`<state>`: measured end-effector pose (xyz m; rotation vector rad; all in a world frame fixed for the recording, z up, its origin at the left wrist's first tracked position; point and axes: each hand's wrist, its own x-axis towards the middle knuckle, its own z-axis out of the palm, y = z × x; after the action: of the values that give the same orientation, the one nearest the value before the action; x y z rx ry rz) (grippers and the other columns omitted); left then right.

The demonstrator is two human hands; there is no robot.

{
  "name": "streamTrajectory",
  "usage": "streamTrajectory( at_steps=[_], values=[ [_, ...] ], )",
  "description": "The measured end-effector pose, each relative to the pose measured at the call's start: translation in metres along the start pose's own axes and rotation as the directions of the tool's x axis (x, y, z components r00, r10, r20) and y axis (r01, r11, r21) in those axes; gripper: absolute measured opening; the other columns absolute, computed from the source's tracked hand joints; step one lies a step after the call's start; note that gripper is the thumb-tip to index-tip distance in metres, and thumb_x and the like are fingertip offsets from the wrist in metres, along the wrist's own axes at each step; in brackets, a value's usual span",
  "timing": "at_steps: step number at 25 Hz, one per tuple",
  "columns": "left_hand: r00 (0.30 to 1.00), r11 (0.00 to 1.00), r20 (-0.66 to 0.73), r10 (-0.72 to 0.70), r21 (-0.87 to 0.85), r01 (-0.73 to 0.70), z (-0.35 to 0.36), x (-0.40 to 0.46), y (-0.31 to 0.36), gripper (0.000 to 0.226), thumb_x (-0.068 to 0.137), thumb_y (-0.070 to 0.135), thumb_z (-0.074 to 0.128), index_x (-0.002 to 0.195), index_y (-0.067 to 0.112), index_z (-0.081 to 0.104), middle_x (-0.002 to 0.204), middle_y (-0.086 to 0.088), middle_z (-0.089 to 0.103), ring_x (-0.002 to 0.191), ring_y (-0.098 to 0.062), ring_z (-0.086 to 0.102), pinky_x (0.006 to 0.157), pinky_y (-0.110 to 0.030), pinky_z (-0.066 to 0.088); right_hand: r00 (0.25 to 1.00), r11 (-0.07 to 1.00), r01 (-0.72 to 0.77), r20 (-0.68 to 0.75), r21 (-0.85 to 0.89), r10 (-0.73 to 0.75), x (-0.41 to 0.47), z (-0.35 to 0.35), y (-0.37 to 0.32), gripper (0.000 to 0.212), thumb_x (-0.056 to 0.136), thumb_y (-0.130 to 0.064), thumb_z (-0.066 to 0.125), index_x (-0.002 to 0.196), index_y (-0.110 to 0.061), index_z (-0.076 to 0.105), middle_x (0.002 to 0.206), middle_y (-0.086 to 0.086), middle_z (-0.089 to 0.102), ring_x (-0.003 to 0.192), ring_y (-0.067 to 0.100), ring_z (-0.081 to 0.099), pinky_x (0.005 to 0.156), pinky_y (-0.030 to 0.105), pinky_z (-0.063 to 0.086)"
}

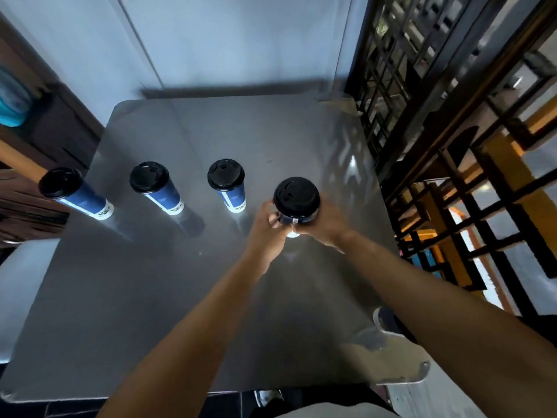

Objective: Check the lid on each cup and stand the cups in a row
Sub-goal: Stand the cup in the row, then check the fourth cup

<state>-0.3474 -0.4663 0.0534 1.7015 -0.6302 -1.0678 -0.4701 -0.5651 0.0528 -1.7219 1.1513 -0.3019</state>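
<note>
Three blue paper cups with black lids stand in a line across the metal table (187, 297): the left cup (75, 193), the middle cup (156, 187) and the third cup (227, 184). To their right is a fourth blue cup (297, 198) with a black lid, upright. My left hand (268, 229) grips its left side and my right hand (324, 223) wraps its right side. Whether its base rests on the table is hidden by my fingers.
The steel table's right edge runs next to a dark lattice screen (446, 146). A pale wall (226, 40) stands behind the table. Dark wooden furniture (45, 131) sits at the left. My shoes (268, 398) show below the near edge.
</note>
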Motion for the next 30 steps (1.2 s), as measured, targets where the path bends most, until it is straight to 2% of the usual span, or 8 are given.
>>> streamTrajectory(
  at_steps=[3, 6, 9, 14, 18, 22, 27, 30],
  values=[
    [0.998, 1.0, -0.054, -0.012, 0.028, 0.013, 0.013, 0.043, 0.006, 0.043, 0.088, -0.007, 0.063, 0.122, 0.018, 0.055, 0.093, 0.01, 0.067, 0.073, 0.018, 0.063, 0.058, -0.005, 0.046, 1.0, 1.0, 0.005, 0.007, -0.007, -0.005, 0.042, -0.014, 0.004, 0.08, 0.064, -0.017, 0.088, 0.136, -0.022, 0.052, 0.121, -0.002, 0.068, 0.115, 0.019, 0.063, 0.098, 0.038, 0.054],
    [0.996, 0.998, -0.058, -0.067, -0.003, 0.067, 0.026, 0.081, 0.01, 0.048, 0.092, -0.01, 0.059, 0.134, 0.009, 0.049, 0.095, 0.003, 0.067, 0.078, 0.011, 0.064, 0.061, -0.01, 0.048, 1.0, 1.0, 0.018, -0.024, -0.019, -0.018, 0.077, -0.022, 0.011, 0.075, 0.065, -0.016, 0.089, 0.13, -0.02, 0.052, 0.107, -0.012, 0.063, 0.106, 0.015, 0.062, 0.079, 0.015, 0.047],
    [0.99, 0.988, -0.026, -0.135, -0.083, 0.133, 0.035, 0.106, 0.008, 0.053, 0.093, -0.01, 0.058, 0.138, 0.013, 0.044, 0.12, -0.006, 0.068, 0.111, -0.012, 0.066, 0.083, -0.027, 0.057, 0.999, 1.0, 0.017, -0.03, -0.015, -0.017, 0.1, -0.023, 0.024, 0.073, 0.066, -0.018, 0.089, 0.129, -0.019, 0.052, 0.107, -0.009, 0.064, 0.104, 0.015, 0.063, 0.08, 0.02, 0.047],
    [0.972, 0.963, -0.034, -0.233, -0.146, 0.226, 0.037, 0.125, -0.001, 0.062, 0.089, -0.014, 0.058, 0.137, 0.024, 0.045, 0.097, 0.016, 0.068, 0.094, -0.007, 0.067, 0.097, -0.038, 0.057, 1.0, 1.0, 0.02, -0.019, -0.015, -0.021, 0.113, -0.016, 0.037, 0.07, 0.069, -0.018, 0.088, 0.129, -0.018, 0.052, 0.113, -0.003, 0.069, 0.105, 0.016, 0.065, 0.086, 0.025, 0.052],
    [0.958, 0.948, -0.038, -0.283, -0.16, 0.274, 0.039, 0.131, -0.006, 0.066, 0.084, -0.018, 0.05, 0.134, 0.025, 0.049, 0.102, 0.009, 0.066, 0.108, -0.024, 0.066, 0.106, -0.052, 0.052, 1.0, 1.0, -0.016, -0.019, -0.009, 0.016, 0.118, -0.008, 0.043, 0.067, 0.069, -0.018, 0.087, 0.127, -0.019, 0.052, 0.105, -0.006, 0.068, 0.098, 0.015, 0.065, 0.078, 0.02, 0.048],
    [0.959, 0.947, -0.026, -0.282, -0.168, 0.273, 0.041, 0.132, -0.008, 0.07, 0.08, -0.018, 0.047, 0.136, 0.024, 0.049, 0.11, 0.009, 0.068, 0.114, -0.02, 0.064, 0.1, -0.049, 0.055, 0.999, 0.999, -0.038, -0.038, 0.01, 0.038, 0.117, -0.004, 0.048, 0.063, 0.071, -0.017, 0.085, 0.124, -0.02, 0.05, 0.098, -0.006, 0.068, 0.088, 0.013, 0.065, 0.063, 0.002, 0.043],
    [0.958, 0.955, -0.023, -0.287, -0.089, 0.284, 0.039, 0.121, -0.007, 0.089, 0.066, 0.002, 0.05, 0.149, 0.034, 0.041, 0.142, -0.009, 0.06, 0.128, -0.028, 0.059, 0.106, -0.054, 0.048, 0.996, 0.996, -0.086, 0.011, 0.002, 0.086, 0.116, -0.001, 0.039, 0.079, 0.07, -0.018, 0.084, 0.137, -0.025, 0.042, 0.108, -0.02, 0.06, 0.107, 0.014, 0.062, 0.067, 0.001, 0.04],
    [0.938, 0.939, -0.057, -0.342, 0.005, 0.343, 0.029, 0.11, -0.01, 0.097, 0.078, 0.0, 0.05, 0.161, 0.038, 0.019, 0.16, -0.015, 0.04, 0.139, -0.031, 0.05, 0.109, -0.049, 0.049, 0.981, 0.981, -0.195, 0.008, -0.021, 0.195, 0.104, -0.008, 0.037, 0.107, 0.075, -0.012, 0.08, 0.16, -0.02, 0.014, 0.151, 0.002, 0.048, 0.133, 0.025, 0.051, 0.081, 0.023, 0.045]
  ],
)
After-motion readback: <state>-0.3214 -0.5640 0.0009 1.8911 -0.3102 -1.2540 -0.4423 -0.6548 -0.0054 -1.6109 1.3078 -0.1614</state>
